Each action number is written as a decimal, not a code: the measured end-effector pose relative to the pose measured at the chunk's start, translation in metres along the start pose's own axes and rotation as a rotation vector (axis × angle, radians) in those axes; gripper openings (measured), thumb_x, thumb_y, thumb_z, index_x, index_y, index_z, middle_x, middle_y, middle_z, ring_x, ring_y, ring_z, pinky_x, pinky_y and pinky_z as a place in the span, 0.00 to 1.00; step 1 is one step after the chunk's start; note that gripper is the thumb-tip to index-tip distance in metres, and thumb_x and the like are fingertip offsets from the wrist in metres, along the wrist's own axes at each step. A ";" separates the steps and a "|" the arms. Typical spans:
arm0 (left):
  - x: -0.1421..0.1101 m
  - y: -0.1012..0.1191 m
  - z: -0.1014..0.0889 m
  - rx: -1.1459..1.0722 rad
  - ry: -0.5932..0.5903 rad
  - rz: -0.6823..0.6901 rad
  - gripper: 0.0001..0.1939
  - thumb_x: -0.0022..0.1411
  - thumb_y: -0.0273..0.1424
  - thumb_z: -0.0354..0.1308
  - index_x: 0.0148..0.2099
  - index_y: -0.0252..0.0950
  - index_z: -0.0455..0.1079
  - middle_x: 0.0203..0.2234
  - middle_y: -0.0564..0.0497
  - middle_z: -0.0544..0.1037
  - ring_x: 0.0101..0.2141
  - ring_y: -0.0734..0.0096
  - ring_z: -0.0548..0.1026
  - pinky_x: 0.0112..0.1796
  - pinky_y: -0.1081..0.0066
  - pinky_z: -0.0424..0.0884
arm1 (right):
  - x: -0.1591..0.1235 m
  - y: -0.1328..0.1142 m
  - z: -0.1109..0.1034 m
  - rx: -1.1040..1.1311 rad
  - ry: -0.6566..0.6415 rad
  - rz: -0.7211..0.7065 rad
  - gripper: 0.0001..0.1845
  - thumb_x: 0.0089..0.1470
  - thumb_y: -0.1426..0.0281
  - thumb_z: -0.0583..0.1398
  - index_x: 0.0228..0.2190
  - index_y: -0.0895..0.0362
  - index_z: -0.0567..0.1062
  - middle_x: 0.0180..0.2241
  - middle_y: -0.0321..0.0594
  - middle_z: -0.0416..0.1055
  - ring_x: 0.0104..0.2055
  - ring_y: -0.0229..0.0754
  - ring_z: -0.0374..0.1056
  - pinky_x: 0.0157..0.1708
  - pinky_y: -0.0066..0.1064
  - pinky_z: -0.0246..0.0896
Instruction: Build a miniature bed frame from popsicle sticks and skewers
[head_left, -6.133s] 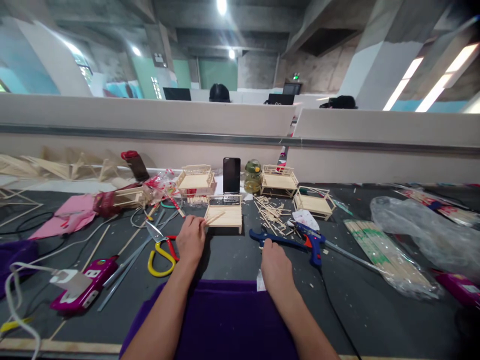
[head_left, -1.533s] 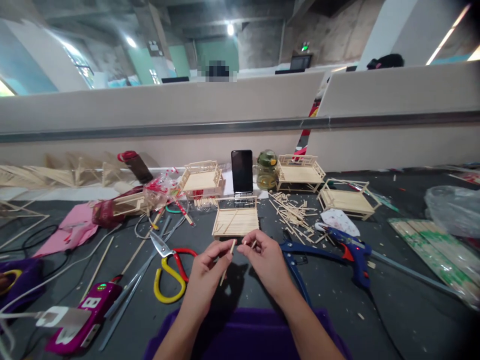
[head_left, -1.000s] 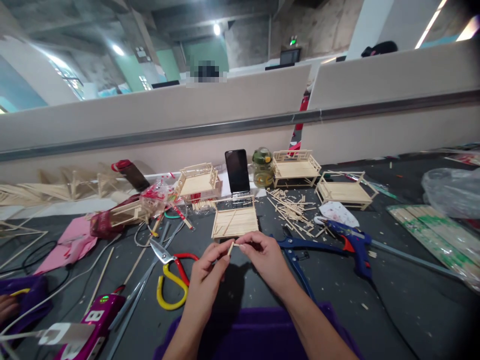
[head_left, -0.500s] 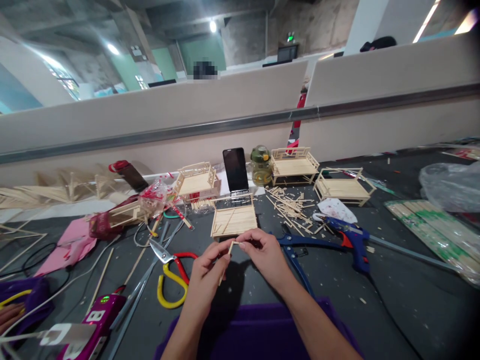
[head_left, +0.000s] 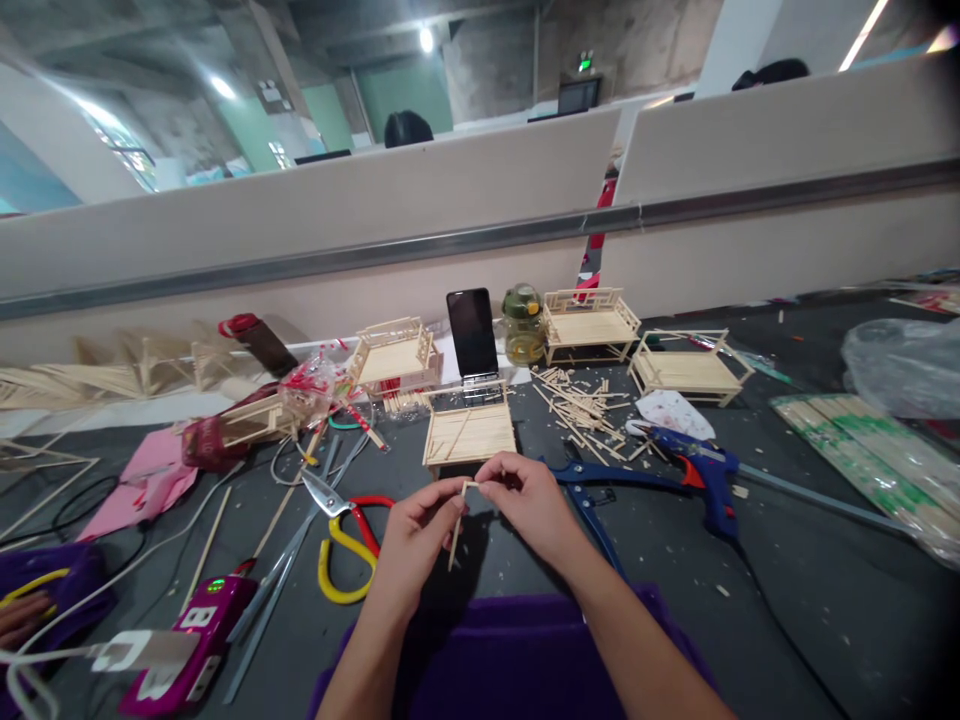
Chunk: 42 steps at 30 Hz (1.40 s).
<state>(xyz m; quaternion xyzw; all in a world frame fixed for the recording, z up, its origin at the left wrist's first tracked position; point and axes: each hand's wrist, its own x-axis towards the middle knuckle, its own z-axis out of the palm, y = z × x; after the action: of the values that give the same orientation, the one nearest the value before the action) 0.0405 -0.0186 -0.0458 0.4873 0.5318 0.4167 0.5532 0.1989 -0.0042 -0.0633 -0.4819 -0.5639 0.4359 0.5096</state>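
Note:
My left hand (head_left: 417, 530) pinches a thin wooden stick (head_left: 454, 545) that slants down below the fingers. In my right hand (head_left: 529, 505), thumb and finger grip a short stick piece (head_left: 472, 485), whose end meets the top of the longer stick at a corner. Whether the two are glued there is too small to tell. Just beyond my hands stands a small wooden bench model (head_left: 480, 432) with loose sticks lying on its slatted top. Scissors (head_left: 347, 545) with yellow and red handles lie left of my left hand. A blue-handled cutting tool (head_left: 592, 520) lies partly hidden beside my right hand.
A blue glue gun (head_left: 712, 485) lies on the right near a pile of short sticks (head_left: 581, 410). Finished-looking models (head_left: 589, 325), a phone (head_left: 472, 335) and a green-lidded bottle (head_left: 523, 325) stand behind. A purple power strip (head_left: 199, 640) and another person's hand (head_left: 26, 618) are at left.
The long stick has swung to hang more steeply below my left hand. Both hands stay close together, still pinching the sticks. The view has shifted slightly.

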 end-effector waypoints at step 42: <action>0.018 -0.009 -0.016 -0.554 0.478 0.014 0.14 0.43 0.36 0.69 0.30 0.31 0.77 0.18 0.55 0.74 0.17 0.82 0.64 0.18 0.80 0.60 | -0.016 -0.003 0.021 -0.018 -0.232 0.047 0.08 0.50 0.67 0.62 0.29 0.56 0.80 0.31 0.39 0.73 0.32 0.40 0.66 0.31 0.29 0.58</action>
<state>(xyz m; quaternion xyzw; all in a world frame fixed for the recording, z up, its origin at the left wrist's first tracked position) 0.0253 -0.0011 -0.0570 0.2116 0.5098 0.6508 0.5213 0.1780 -0.0202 -0.0647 -0.4460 -0.6115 0.4956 0.4261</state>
